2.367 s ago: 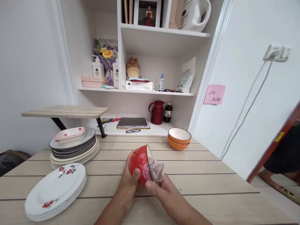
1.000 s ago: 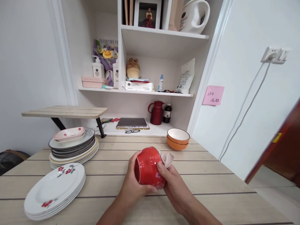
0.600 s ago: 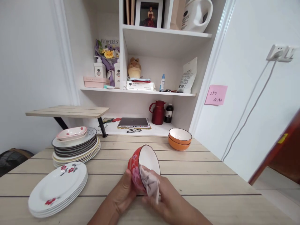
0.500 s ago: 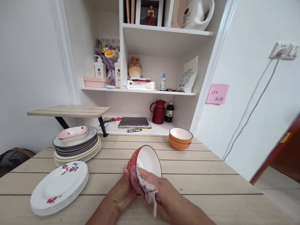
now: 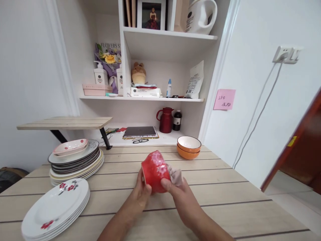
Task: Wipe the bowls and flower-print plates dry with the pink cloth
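A red bowl (image 5: 154, 172) with pink flowers is held tilted above the table, its outside toward me and its opening facing away to the left. My left hand (image 5: 140, 192) grips its left rim, the thumb on the outer wall and the fingers mostly hidden behind. At the right, my right hand (image 5: 179, 192) has its thumb on the bowl and holds a pale greyish-pink cloth (image 5: 176, 174) against the base side. Farther back to the right stand two nested orange bowls (image 5: 188, 154) with white insides.
White flowered plates (image 5: 56, 209) lie stacked at the left. Behind them is a taller plate stack (image 5: 75, 164) topped by a pink-dotted dish (image 5: 70, 147). A small raised wooden shelf (image 5: 65, 123) stands behind. Glasses (image 5: 140, 141), a laptop (image 5: 140, 131) and a red jug (image 5: 166, 120) sit at the back.
The red bowl has been turned over, from its white inside showing to its red outside facing me. My right hand with the cloth has moved from inside the bowl to its outer right side.
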Action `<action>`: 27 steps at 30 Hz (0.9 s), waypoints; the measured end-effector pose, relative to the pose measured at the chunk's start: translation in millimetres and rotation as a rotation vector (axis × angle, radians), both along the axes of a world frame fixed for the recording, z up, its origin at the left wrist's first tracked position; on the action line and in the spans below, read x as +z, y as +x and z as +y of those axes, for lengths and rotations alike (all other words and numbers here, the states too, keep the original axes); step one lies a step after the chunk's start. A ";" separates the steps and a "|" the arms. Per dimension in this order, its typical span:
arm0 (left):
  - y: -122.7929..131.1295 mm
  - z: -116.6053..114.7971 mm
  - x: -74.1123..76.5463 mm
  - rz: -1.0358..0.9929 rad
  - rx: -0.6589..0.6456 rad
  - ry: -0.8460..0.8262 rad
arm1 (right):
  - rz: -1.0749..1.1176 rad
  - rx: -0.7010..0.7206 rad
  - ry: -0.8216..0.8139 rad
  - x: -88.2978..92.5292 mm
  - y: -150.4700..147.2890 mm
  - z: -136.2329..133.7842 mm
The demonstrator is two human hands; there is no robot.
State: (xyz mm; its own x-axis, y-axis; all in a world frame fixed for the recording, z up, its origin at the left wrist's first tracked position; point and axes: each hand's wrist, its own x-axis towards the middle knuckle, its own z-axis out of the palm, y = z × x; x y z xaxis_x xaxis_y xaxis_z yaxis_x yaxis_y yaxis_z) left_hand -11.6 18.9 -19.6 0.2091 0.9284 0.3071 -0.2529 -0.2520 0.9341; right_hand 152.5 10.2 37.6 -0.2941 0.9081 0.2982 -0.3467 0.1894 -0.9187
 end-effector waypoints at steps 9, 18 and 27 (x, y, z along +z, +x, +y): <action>1.4 3.0 4.4 0.528 0.600 0.433 | 0.310 -0.033 -0.251 7.2 2.2 0.7; 6.4 -4.8 16.5 0.254 0.338 0.239 | 0.228 0.108 -0.312 1.8 -2.7 -6.8; 3.2 -15.5 24.9 -0.308 -0.028 -0.160 | -0.052 0.290 -0.036 -0.3 -2.1 -15.2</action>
State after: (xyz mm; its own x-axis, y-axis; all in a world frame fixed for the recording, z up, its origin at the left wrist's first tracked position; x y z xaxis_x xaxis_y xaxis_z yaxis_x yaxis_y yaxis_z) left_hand -8.4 3.5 5.3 0.1557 0.9651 0.2104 -0.5336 -0.0971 0.8401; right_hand 150.4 -5.0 37.3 -0.5566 0.7937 0.2454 -0.3339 0.0568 -0.9409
